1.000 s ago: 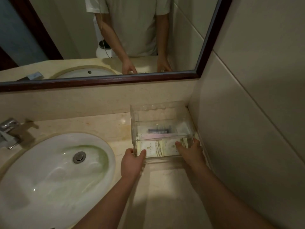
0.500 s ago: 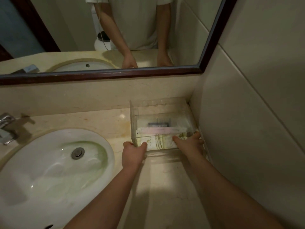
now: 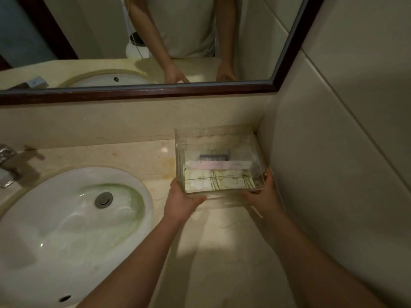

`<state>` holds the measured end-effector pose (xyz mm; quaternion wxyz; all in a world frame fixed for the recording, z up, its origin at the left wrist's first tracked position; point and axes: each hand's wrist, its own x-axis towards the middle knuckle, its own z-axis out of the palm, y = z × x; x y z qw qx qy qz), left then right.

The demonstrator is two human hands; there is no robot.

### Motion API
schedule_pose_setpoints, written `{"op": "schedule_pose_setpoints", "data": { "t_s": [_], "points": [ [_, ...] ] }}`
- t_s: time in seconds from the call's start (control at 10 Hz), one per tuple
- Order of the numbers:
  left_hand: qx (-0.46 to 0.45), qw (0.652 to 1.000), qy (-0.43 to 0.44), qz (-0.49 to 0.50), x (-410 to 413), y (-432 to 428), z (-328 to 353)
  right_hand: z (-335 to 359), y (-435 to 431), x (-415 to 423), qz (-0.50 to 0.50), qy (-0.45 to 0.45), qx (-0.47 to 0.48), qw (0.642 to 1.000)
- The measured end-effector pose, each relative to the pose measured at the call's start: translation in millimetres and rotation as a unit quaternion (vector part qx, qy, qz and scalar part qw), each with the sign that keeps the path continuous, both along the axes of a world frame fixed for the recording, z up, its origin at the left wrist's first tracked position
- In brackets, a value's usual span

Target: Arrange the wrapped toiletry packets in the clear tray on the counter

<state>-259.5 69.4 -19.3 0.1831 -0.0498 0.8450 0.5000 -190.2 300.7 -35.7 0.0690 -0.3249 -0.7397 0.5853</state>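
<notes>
A clear plastic tray (image 3: 213,134) stands on the beige counter in the corner by the right wall. Inside lie cream wrapped packets with gold print (image 3: 213,182), a long white packet with a pink stripe (image 3: 219,165) across them, and a dark packet (image 3: 214,156) behind. My left hand (image 3: 181,202) grips the tray's near left corner. My right hand (image 3: 264,194) holds the near right corner, fingers against the side wall. Both hands are outside the tray.
A white oval sink (image 3: 66,227) with a metal drain fills the left. A chrome tap (image 3: 6,165) stands at the far left edge. A dark-framed mirror (image 3: 155,90) runs above the backsplash. The tiled wall (image 3: 344,152) hems the tray on the right.
The tray has been slid slightly back toward the corner with both hands on it. My right thumb has come off the front rim to the corner.
</notes>
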Motion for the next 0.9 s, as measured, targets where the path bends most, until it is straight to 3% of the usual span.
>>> {"op": "schedule_pose_setpoints", "data": {
  "t_s": [0.3, 0.7, 0.8, 0.9],
  "points": [
    [-0.131, 0.989, 0.059, 0.035, -8, 4, 0, 4, 11, -19, -0.013, -0.069, 0.175, 0.982],
    [-0.146, 0.984, 0.045, 0.090, -21, 15, -5, 18, -3, -39, -0.071, -0.159, 0.272, 0.947],
    [-0.100, 0.991, 0.048, 0.080, -23, 7, -6, 15, 2, -43, -0.039, -0.179, 0.252, 0.950],
    [-0.073, 0.995, 0.044, 0.054, -6, -10, -8, 25, 14, -44, 0.014, -0.161, 0.147, 0.976]
  ]
}}
